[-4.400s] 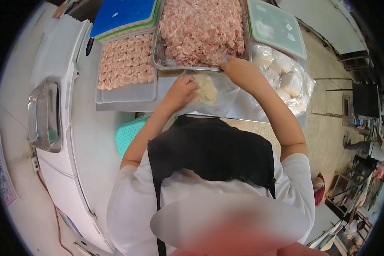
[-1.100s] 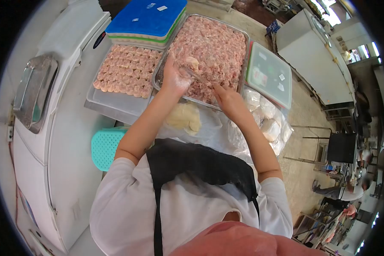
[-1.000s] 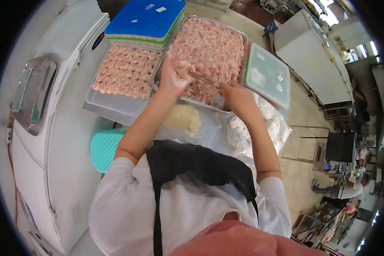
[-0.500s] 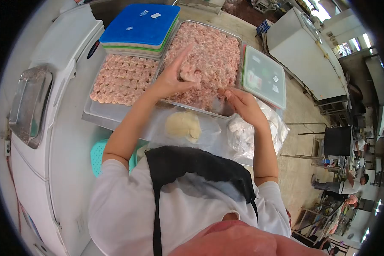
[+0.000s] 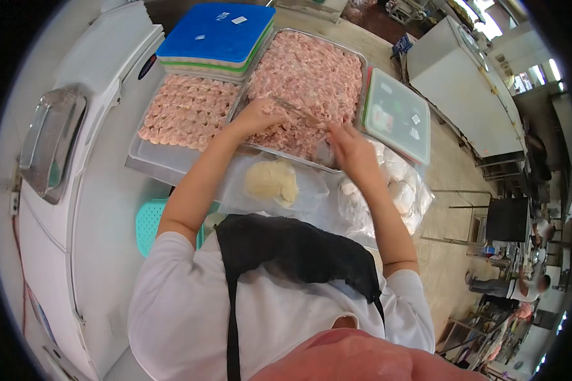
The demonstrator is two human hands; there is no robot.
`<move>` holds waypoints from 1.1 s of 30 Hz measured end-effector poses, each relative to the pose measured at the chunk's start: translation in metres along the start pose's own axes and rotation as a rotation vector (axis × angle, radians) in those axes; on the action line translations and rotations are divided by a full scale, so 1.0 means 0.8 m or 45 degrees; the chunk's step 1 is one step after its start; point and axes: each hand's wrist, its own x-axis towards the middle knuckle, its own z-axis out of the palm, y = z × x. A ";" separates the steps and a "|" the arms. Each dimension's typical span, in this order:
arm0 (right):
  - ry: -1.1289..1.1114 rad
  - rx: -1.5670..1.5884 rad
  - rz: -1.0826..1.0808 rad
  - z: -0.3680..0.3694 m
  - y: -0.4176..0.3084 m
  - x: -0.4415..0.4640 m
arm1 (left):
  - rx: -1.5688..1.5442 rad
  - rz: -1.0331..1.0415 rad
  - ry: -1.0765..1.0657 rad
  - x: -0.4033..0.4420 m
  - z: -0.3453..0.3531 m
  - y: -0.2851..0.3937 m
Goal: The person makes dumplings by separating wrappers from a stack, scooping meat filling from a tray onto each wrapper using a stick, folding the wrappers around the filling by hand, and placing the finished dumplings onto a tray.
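Observation:
A shallow metal tray [image 5: 365,76] holds a broad mass of pink ground meat [image 5: 305,66]. Over its near left part, my left hand [image 5: 260,119] is curled around what seems to be a meat-filled dumpling, mostly hidden by the fingers. My right hand [image 5: 354,149] is closed on a thin, flat utensil [image 5: 302,113], perhaps a spatula, that reaches across the meat toward my left hand. Rows of open-topped dumplings [image 5: 187,111] fill the tray to the left. In front of the meat, a stack of pale yellow dough wrappers [image 5: 272,182] rests on clear plastic.
Blue-lidded containers [image 5: 216,32] are stacked behind the dumplings. Right of the meat tray lie a clear-lidded container [image 5: 397,114] and a plastic bag with white contents [image 5: 400,190]. A turquoise basket [image 5: 151,225] sits below the table edge. A person [image 5: 521,289] works far off.
My left hand, earlier spread with a pink lump in its palm, has curled closed and lowered. The utensil in my right hand now extends leftward toward it. The view has shifted slightly.

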 end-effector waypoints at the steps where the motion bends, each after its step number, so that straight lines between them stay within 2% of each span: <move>1: -0.141 -0.116 0.025 0.008 -0.007 -0.003 | 0.022 0.056 0.034 0.006 0.003 -0.015; 4: -0.189 -0.060 0.025 0.062 0.046 -0.010 | 0.108 0.098 0.116 0.001 0.017 -0.031; 5: -0.451 -0.372 0.204 0.052 0.060 -0.010 | 0.138 0.100 0.160 -0.001 0.020 -0.029; 7: -0.445 -0.169 0.160 0.032 0.093 -0.021 | 0.339 0.317 0.442 -0.013 0.023 -0.040; 8: -0.444 -0.073 0.133 0.027 0.107 -0.024 | 0.398 0.355 0.461 -0.018 0.024 -0.044; 9: -0.499 0.090 0.313 -0.003 0.089 -0.017 | 0.458 0.392 0.481 -0.025 0.025 -0.040; 12: -0.322 0.597 0.361 -0.047 0.065 -0.016 | 0.453 0.334 0.236 -0.052 0.023 0.032; 14: -0.377 0.695 0.252 -0.044 0.053 -0.015 | 0.367 0.357 0.151 -0.051 0.034 0.052; 16: -0.405 0.692 0.056 -0.014 0.049 -0.021 | 0.499 0.629 0.180 -0.027 0.037 0.027; 17: -0.497 0.723 0.194 -0.009 0.045 -0.026 | 0.564 0.763 0.192 -0.017 0.039 0.012; 20: -0.482 0.670 0.086 -0.002 0.092 -0.020 | 0.632 0.427 0.043 -0.024 0.042 0.034; 23: -0.155 0.090 -0.079 -0.030 0.077 -0.015 | 0.527 0.418 0.254 -0.008 0.047 0.000; 26: 0.099 0.158 -0.217 -0.002 0.052 -0.020 | 0.225 0.243 0.189 0.013 0.052 -0.023; 29: -0.207 -0.142 -0.072 0.046 0.106 -0.026 | 0.386 0.194 0.308 0.016 0.053 -0.032; 30: -0.285 -0.208 -0.027 0.045 0.125 -0.024 | 0.330 0.119 0.321 0.005 0.055 -0.017; 31: -0.379 -0.127 0.018 0.026 0.123 -0.022 | 0.281 0.044 0.328 -0.017 0.057 0.011; 33: -0.330 0.051 0.095 0.001 0.127 -0.021 | 0.310 0.202 0.379 -0.030 0.057 0.026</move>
